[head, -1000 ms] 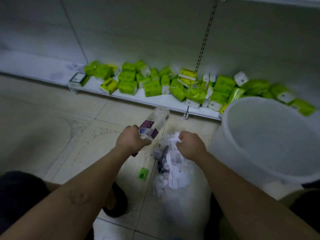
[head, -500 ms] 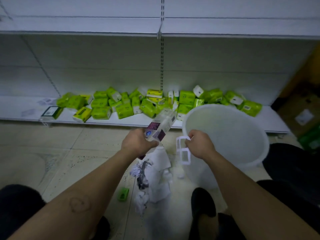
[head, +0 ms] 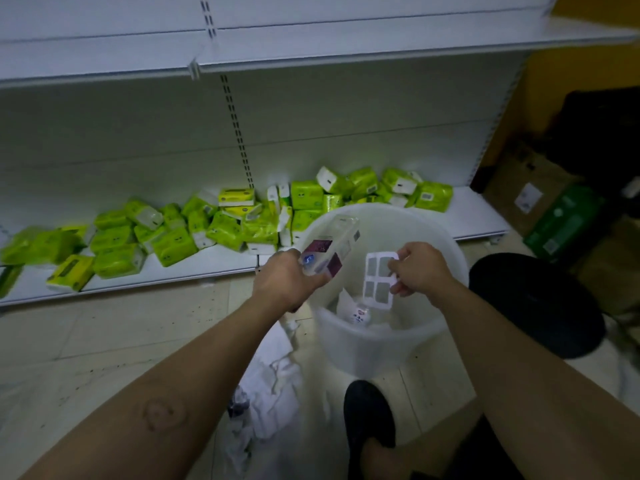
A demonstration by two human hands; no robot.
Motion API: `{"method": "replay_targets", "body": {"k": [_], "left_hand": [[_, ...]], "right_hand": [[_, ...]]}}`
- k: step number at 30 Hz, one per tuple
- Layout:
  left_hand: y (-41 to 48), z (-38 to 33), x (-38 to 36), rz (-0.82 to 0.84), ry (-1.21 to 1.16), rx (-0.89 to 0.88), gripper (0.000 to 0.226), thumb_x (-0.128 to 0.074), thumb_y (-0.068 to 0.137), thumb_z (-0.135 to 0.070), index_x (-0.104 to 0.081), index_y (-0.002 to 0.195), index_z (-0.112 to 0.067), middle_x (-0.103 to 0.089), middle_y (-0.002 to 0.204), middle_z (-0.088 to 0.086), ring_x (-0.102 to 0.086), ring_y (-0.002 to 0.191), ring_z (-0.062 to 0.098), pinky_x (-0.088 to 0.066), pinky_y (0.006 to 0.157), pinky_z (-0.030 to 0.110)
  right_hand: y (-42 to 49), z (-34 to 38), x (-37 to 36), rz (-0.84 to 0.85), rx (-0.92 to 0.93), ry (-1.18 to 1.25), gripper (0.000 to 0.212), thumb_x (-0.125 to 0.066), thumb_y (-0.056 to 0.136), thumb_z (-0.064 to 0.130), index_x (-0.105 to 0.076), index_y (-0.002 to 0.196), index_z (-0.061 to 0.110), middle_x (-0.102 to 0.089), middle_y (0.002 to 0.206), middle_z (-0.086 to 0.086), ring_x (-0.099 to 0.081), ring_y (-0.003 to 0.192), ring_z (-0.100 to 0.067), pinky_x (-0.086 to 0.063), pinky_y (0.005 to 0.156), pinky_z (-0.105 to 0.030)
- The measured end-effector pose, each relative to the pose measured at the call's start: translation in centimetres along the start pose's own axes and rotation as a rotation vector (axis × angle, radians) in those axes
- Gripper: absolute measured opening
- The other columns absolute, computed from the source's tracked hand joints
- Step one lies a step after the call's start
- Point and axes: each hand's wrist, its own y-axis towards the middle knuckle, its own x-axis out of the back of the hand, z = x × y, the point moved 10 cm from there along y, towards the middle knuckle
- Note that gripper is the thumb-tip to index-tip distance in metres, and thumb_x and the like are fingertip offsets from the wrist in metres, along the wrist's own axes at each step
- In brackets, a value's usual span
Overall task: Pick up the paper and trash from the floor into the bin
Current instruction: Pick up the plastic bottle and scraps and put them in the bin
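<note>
A pale tiled floor (head: 104,337) ran up to a white metal shelf unit (head: 311,133), dimly lit. Over the white round plastic bin (head: 381,341) the left hand (head: 287,278) was closed around the lower end of a clear plastic pack with a maroon label (head: 329,249); its long axis tilted up and away to the right, the far end reaching over the bin's rear rim. The right hand (head: 420,270) pinched, fingers together, the right edge of a white paper sheet with four grey windows (head: 378,280), which hung upright, long axis vertical, inside the bin's mouth. The bin's mouth lay open beneath both items, with a white crumpled wrapper (head: 356,311) already at the bottom.

More crumpled white paper and trash (head: 266,393) lay on the floor just left of the bin's base, partly hidden behind the left forearm and blurred. A black shoe (head: 367,414) stood beside the bin's near side. Green tissue packs (head: 194,233) crowded the bottom shelf's front edge behind the bin, those at far left smeared. To the right, a black round object (head: 540,303) sat close to the bin, and cardboard boxes (head: 533,192) stood in shadow, hard to make out.
</note>
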Motion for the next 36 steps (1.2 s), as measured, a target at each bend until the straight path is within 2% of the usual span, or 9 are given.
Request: {"method": "replay_targets", "body": {"k": [2,4,7,12,17,26,29,32,36], "left_hand": [[1.4,-1.1,-1.2,0.002,-0.062,0.014,0.072,-0.069,0.069,-0.061,-0.056,0.119,-0.011,-0.069,0.096,0.010,-0.067,0.084,0.026,-0.055,0.074,0.035],[2.5,-2.0,-2.3,0.012,-0.157,0.011,0.084,-0.072,0.071,-0.058,-0.048,0.134,-0.009,-0.063,0.123,0.012,-0.061,0.111,0.027,-0.051,0.090,0.036],[3.0,-3.0,-3.5,0.018,-0.225,-0.031,0.087,-0.075,0.072,-0.051,-0.041,0.142,-0.012,-0.052,0.140,0.009,-0.051,0.127,0.024,-0.044,0.102,0.036],[1.0,-1.8,-4.3,0.068,-0.123,-0.103,0.077,-0.073,0.075,-0.045,-0.045,0.140,-0.014,-0.051,0.141,0.007,-0.050,0.127,0.022,-0.041,0.102,0.032],[-2.3,3.5,-4.3,0.171,-0.025,-0.062,0.072,-0.070,0.078,-0.046,-0.047,0.138,-0.016,-0.052,0.141,0.005,-0.051,0.126,0.021,-0.043,0.101,0.033],[-8.0,15.7,-6.0,0.272,-0.062,0.143,0.067,-0.069,0.080,-0.043,-0.048,0.136,-0.013,-0.053,0.140,0.007,-0.052,0.124,0.023,-0.040,0.099,0.030],[-9.2,19.6,-8.4,0.350,-0.056,0.209,0.061,-0.065,0.083,-0.044,-0.051,0.134,-0.015,-0.055,0.137,0.008,-0.054,0.122,0.024,-0.041,0.098,0.029],[-10.1,23.1,-11.9,0.459,-0.062,0.273,0.055,-0.064,0.084,-0.042,-0.053,0.132,-0.017,-0.058,0.134,0.008,-0.056,0.119,0.025,-0.043,0.098,0.030],[-11.1,26.3,-18.2,0.615,-0.092,0.320,0.051,-0.066,0.082,-0.038,-0.057,0.128,-0.019,-0.056,0.134,0.008,-0.055,0.117,0.025,-0.044,0.096,0.031]], "right_hand": [[0.6,-1.8,-0.4,0.066,-0.101,0.073,0.045,-0.066,0.083,0.022,-0.049,0.122,0.007,-0.066,0.100,-0.022,-0.070,0.067,-0.030,-0.060,0.058,-0.041],[1.2,-1.5,-0.4,0.082,-0.071,-0.056,0.067,-0.069,0.080,0.032,-0.040,0.135,0.007,-0.061,0.108,-0.017,-0.068,0.085,-0.032,-0.059,0.066,-0.042],[1.6,0.3,-0.5,0.059,0.046,-0.173,0.067,-0.070,0.077,0.037,-0.046,0.132,0.006,-0.057,0.124,-0.016,-0.061,0.106,-0.033,-0.049,0.073,-0.037],[0.6,1.8,-2.4,0.120,0.127,-0.331,0.067,-0.068,0.080,0.038,-0.044,0.136,0.009,-0.050,0.140,-0.012,-0.048,0.126,-0.028,-0.040,0.097,-0.031],[-3.3,3.5,-7.3,0.272,0.188,-0.439,0.069,-0.069,0.080,0.035,-0.043,0.139,0.011,-0.051,0.140,-0.012,-0.049,0.127,-0.027,-0.039,0.103,-0.033],[-9.9,4.2,-22.3,0.542,0.231,-0.382,0.054,-0.067,0.082,0.035,-0.056,0.128,0.010,-0.057,0.132,-0.009,-0.057,0.117,-0.025,-0.043,0.089,-0.029],[-10.5,0.3,-27.1,0.646,0.134,-0.446,0.043,-0.060,0.088,0.027,-0.059,0.122,0.001,-0.062,0.121,-0.017,-0.063,0.098,-0.030,-0.049,0.073,-0.031],[-11.3,-5.5,-31.4,0.788,0.065,-0.588,0.035,-0.057,0.090,0.025,-0.059,0.118,0.005,-0.060,0.113,-0.013,-0.053,0.085,-0.019,-0.037,0.054,-0.016],[-9.7,-13.0,-35.2,0.827,-0.054,-0.737,0.032,-0.054,0.090,0.024,-0.063,0.114,0.005,-0.063,0.119,-0.016,-0.060,0.106,-0.030,-0.045,0.077,-0.028]]}}
